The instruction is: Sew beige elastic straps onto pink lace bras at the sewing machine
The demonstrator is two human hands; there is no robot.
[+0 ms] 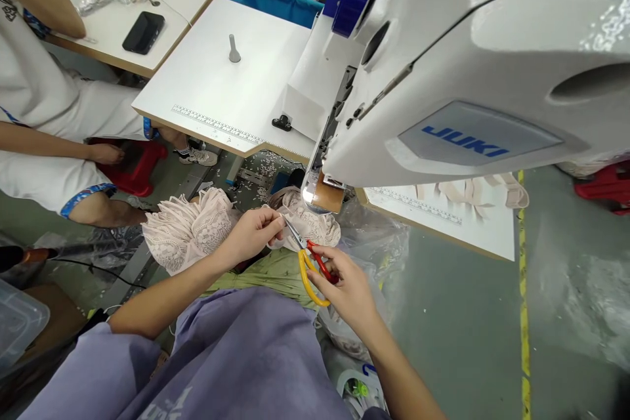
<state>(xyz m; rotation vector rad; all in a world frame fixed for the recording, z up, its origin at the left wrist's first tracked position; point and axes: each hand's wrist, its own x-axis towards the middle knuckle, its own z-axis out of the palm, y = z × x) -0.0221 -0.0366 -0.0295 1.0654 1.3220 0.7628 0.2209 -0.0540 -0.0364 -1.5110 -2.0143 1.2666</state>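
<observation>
Below the sewing machine [443, 105], the right hand [347, 285] grips scissors [329, 269] by their red and yellow handles, the blades pointing toward the pinched fingertips of the left hand [253, 235]; whatever those pinch is too small to tell. Lace cups [189, 233] lie bunched left of the machine's lower end, more lace [317, 223] just under it. Left of the machine stands a peg [233, 51] on the table [197, 75]; farther left, a phone [144, 33] and a seated co-worker [98, 105]. Pale straps [465, 193] lie below the machine's logo.
</observation>
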